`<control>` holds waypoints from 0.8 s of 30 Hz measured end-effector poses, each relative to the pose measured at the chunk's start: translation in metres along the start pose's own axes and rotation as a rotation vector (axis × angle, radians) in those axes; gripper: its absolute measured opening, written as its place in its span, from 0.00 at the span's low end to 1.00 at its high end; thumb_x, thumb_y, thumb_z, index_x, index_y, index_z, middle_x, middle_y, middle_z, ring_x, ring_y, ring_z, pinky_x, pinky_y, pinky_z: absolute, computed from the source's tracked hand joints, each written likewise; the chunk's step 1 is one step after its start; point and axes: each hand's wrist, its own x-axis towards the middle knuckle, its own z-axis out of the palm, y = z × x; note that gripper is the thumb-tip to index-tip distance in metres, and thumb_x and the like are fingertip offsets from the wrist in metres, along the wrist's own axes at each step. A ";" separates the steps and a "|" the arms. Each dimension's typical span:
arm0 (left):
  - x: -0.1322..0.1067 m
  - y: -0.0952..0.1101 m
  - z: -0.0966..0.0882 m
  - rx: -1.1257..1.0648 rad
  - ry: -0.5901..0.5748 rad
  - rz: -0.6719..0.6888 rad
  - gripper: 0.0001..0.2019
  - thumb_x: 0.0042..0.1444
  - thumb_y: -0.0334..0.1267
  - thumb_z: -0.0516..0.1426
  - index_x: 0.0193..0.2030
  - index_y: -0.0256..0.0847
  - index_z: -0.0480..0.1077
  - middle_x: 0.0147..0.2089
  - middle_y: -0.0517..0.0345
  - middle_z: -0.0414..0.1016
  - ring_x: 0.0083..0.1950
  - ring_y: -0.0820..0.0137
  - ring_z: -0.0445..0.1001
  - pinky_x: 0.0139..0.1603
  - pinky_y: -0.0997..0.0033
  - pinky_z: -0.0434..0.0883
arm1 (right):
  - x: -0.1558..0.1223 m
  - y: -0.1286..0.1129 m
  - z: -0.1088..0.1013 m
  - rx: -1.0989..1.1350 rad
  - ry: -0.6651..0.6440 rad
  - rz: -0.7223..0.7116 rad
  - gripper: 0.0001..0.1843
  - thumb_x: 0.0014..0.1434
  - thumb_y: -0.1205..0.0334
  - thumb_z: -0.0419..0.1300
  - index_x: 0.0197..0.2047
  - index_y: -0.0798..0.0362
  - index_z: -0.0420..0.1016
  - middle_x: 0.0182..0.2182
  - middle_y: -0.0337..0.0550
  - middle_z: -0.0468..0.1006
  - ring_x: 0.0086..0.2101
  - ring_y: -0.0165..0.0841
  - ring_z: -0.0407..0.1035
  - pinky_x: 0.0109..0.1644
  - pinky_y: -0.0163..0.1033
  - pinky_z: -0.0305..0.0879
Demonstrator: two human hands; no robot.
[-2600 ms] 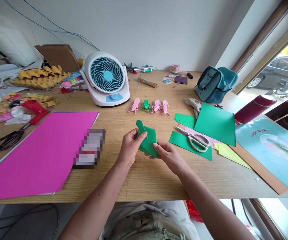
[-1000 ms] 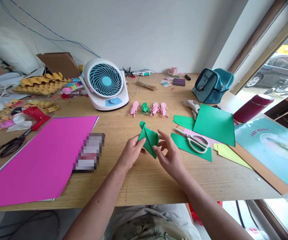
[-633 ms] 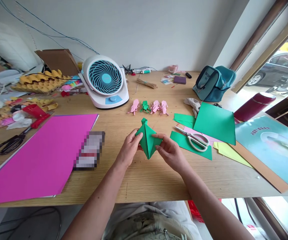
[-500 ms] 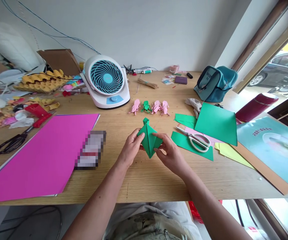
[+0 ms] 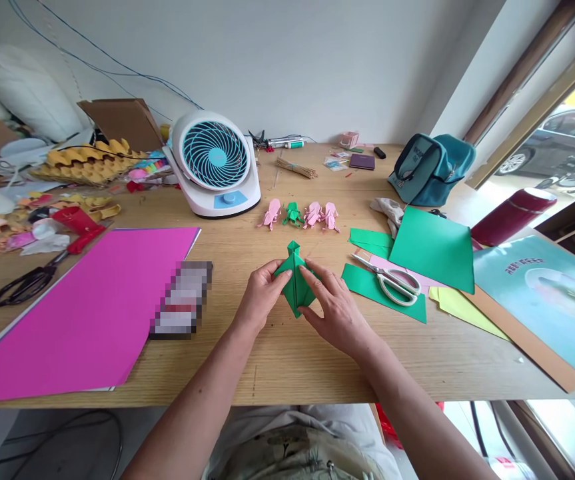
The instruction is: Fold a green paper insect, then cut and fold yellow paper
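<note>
A folded piece of green paper (image 5: pixel 294 277), diamond-shaped with a small knob at its far end and a crease down its middle, is between my two hands just over the table. My left hand (image 5: pixel 262 293) pinches its left corner, thumb on top. Across its right half lie the fingers of my right hand (image 5: pixel 334 300), thumb near the lower tip; they are closed on the paper and hide its right corner. Beyond it stand several small origami figures, among them a pink one (image 5: pixel 270 215) and a green one (image 5: pixel 293 213).
White-handled scissors (image 5: pixel 397 283) lie on green paper strips (image 5: pixel 357 277) to the right, beside a green sheet (image 5: pixel 434 250). At left are a magenta sheet (image 5: pixel 92 307) and black-handled scissors (image 5: pixel 22 287). A fan (image 5: pixel 214 163), a teal bag (image 5: pixel 430 170) and a red flask (image 5: pixel 512 217) stand farther back.
My right hand has shifted left over the green folded paper, its fingers now nearer the middle crease and covering more of the right half. My left hand keeps its pinch.
</note>
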 end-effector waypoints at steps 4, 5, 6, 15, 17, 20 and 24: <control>0.001 -0.002 -0.001 -0.042 0.014 -0.015 0.16 0.50 0.45 0.64 0.42 0.37 0.78 0.38 0.57 0.78 0.36 0.71 0.72 0.36 0.75 0.70 | 0.000 -0.001 -0.002 -0.021 -0.050 -0.024 0.45 0.61 0.64 0.62 0.74 0.49 0.42 0.69 0.57 0.54 0.66 0.50 0.54 0.64 0.56 0.59; 0.001 -0.001 0.000 -0.053 0.026 -0.032 0.17 0.48 0.45 0.65 0.43 0.37 0.77 0.38 0.57 0.78 0.35 0.71 0.72 0.34 0.75 0.71 | 0.000 -0.002 -0.003 -0.029 -0.062 -0.025 0.45 0.61 0.63 0.62 0.74 0.50 0.42 0.69 0.57 0.54 0.66 0.51 0.54 0.64 0.56 0.59; 0.001 0.000 0.000 -0.063 0.042 -0.050 0.18 0.47 0.45 0.65 0.43 0.37 0.77 0.38 0.57 0.78 0.34 0.72 0.72 0.33 0.75 0.71 | 0.000 -0.002 -0.004 -0.036 -0.074 -0.026 0.45 0.61 0.63 0.62 0.75 0.50 0.42 0.69 0.58 0.54 0.66 0.51 0.54 0.64 0.57 0.59; 0.003 -0.005 0.000 0.075 0.145 0.030 0.14 0.51 0.41 0.61 0.43 0.38 0.73 0.31 0.61 0.76 0.28 0.74 0.70 0.29 0.77 0.67 | 0.001 -0.006 -0.008 -0.060 -0.120 -0.010 0.41 0.60 0.64 0.62 0.72 0.51 0.50 0.71 0.59 0.48 0.65 0.53 0.53 0.64 0.60 0.59; 0.004 -0.008 -0.003 0.168 0.167 0.115 0.12 0.53 0.39 0.60 0.44 0.39 0.71 0.28 0.63 0.73 0.27 0.75 0.68 0.29 0.78 0.64 | 0.001 -0.006 -0.010 -0.041 -0.105 -0.031 0.36 0.61 0.64 0.61 0.70 0.52 0.54 0.71 0.59 0.49 0.66 0.52 0.53 0.64 0.59 0.59; 0.004 -0.010 -0.006 0.258 0.194 0.163 0.10 0.56 0.37 0.57 0.45 0.42 0.68 0.23 0.67 0.68 0.24 0.75 0.63 0.26 0.78 0.60 | 0.002 -0.003 -0.012 0.006 -0.047 -0.076 0.27 0.63 0.65 0.59 0.64 0.52 0.61 0.66 0.57 0.60 0.62 0.48 0.59 0.62 0.55 0.61; 0.002 -0.007 -0.005 0.287 0.192 0.181 0.07 0.56 0.33 0.55 0.42 0.44 0.64 0.22 0.70 0.63 0.21 0.77 0.58 0.25 0.78 0.56 | 0.002 0.000 -0.010 0.005 0.018 -0.055 0.19 0.65 0.69 0.55 0.60 0.52 0.65 0.53 0.53 0.73 0.50 0.44 0.69 0.51 0.51 0.68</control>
